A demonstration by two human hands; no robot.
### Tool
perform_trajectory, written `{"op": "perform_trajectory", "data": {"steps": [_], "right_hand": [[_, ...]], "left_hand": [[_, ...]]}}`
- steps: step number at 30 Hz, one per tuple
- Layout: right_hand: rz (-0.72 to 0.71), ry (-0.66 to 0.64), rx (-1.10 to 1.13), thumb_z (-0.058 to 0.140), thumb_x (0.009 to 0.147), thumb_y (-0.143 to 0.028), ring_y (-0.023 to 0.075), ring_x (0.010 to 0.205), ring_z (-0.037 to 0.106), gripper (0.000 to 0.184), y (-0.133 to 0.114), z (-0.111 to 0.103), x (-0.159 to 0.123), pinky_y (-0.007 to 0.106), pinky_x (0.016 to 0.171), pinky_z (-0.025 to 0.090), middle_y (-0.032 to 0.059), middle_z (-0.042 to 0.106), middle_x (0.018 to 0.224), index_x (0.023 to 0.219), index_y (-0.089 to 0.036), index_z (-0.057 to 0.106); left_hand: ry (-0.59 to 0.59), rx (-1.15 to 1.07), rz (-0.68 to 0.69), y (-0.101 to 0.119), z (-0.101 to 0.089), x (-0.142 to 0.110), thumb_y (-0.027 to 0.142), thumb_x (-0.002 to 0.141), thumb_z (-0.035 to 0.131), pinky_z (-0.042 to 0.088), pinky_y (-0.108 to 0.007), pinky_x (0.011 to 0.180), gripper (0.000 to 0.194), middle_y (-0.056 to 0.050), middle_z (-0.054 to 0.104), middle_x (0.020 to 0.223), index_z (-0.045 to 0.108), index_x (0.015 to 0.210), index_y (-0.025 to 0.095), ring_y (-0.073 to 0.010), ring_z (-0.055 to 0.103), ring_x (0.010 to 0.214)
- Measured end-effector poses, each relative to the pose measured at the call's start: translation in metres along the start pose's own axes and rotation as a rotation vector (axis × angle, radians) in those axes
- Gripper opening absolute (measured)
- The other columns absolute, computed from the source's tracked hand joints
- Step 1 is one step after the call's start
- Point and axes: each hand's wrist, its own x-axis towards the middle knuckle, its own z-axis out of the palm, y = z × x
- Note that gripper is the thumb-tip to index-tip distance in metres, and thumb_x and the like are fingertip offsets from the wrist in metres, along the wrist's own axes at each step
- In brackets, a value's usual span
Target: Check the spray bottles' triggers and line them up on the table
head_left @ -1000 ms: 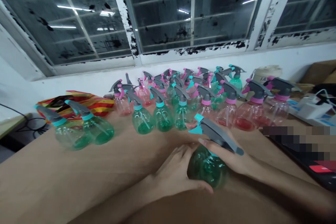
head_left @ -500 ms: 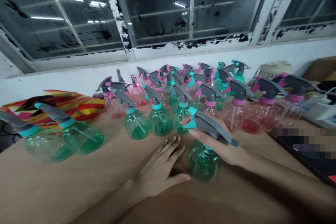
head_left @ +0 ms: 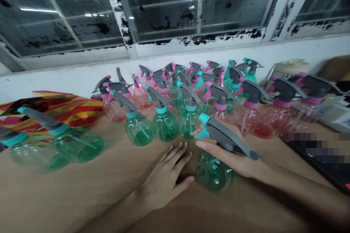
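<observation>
My right hand (head_left: 232,156) is wrapped round the neck of a green spray bottle (head_left: 213,174), just under its grey and turquoise trigger head. The bottle has a round, clear green body, and its neck is hidden by my fingers. To its left, my left hand (head_left: 168,174) lies flat on the wooden table (head_left: 115,193), fingers spread, holding nothing. Just beyond my hands stand several green spray bottles (head_left: 165,125) with turquoise collars and pink spray bottles (head_left: 276,116) with pink collars.
Two more green bottles (head_left: 79,143) stand at the left, before a red and yellow striped bag (head_left: 73,111). At the right lie a dark flat device (head_left: 311,156), partly blurred out, and a white box-like item (head_left: 336,111). Behind are a pale container (head_left: 290,67) and the windowed wall (head_left: 164,51).
The view has shifted slightly, so the bottles at the left appear further left. My right hand still grips its spray bottle, and my left hand stays flat on the table.
</observation>
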Motion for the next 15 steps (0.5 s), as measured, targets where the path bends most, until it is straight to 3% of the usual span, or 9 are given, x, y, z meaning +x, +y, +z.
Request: {"op": "perform_trajectory", "data": {"steps": [7,15], "right_hand": [[-0.045,-0.001,-0.052,0.058,0.085,-0.036,0.0123,0.061,0.051,0.016,0.0006,-0.0023,0.0,0.028,0.058,0.041,-0.0034,0.053,0.069,0.077,-0.023,0.057],[0.031,-0.028,0.003,0.06,0.085,-0.035,0.0166,0.073,0.059,0.019,-0.0031,-0.0042,-0.0057,0.031,0.068,0.047,0.0002,0.062,0.083,0.102,-0.025,0.063]], "left_hand": [[0.01,-0.013,-0.007,-0.0019,0.0058,-0.0008,0.049,0.095,0.043,0.024,-0.044,0.113,0.058,-0.009,0.034,0.149,0.037,0.141,0.016,-0.0234,0.028,0.138],[-0.011,-0.024,-0.013,-0.0005,0.0027,0.0003,0.048,0.095,0.043,0.025,-0.044,0.113,0.057,-0.01,0.033,0.15,0.036,0.141,0.015,-0.0228,0.025,0.139]]}}
